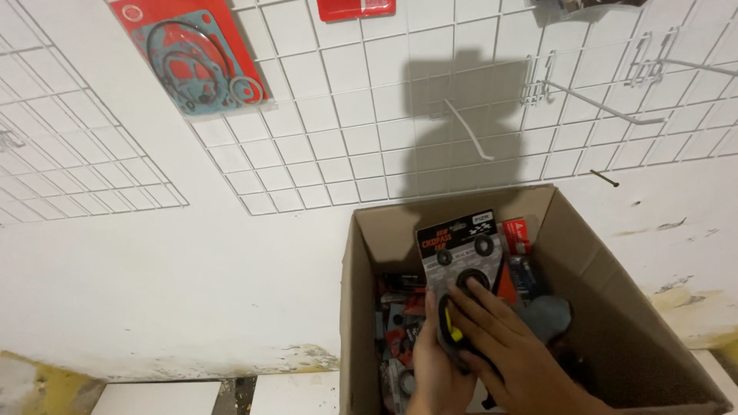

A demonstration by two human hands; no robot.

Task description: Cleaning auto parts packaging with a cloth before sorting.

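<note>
Against the white wall (154,269), two white wire grids hang side by side, the wider grid panel (400,115) in the middle and a narrower side grid (69,154) at the left. On the grid panel a red card of gaskets (196,58) hangs at upper left, another red card (355,8) sits at the top edge, and bare white hooks (600,104) stick out at the right, where a shadow falls across the wires.

Below the grid stands an open cardboard box (615,307), its flaps up, filled with small carded parts in red, black and grey.

Inside the box, both hands meet on one blister card of round black seals (460,246), which stands upright and leans toward the back wall of the box. The left hand (432,369) has its grip closed on the card's lower left edge, thumb in front. The right hand (511,346) lies across the lower front of the card, fingers spread flat, fingertips (475,286) touching the largest seal; its grip is loose, pressing rather than clasping. A small yellow patch (455,332) shows between the two hands.
</note>
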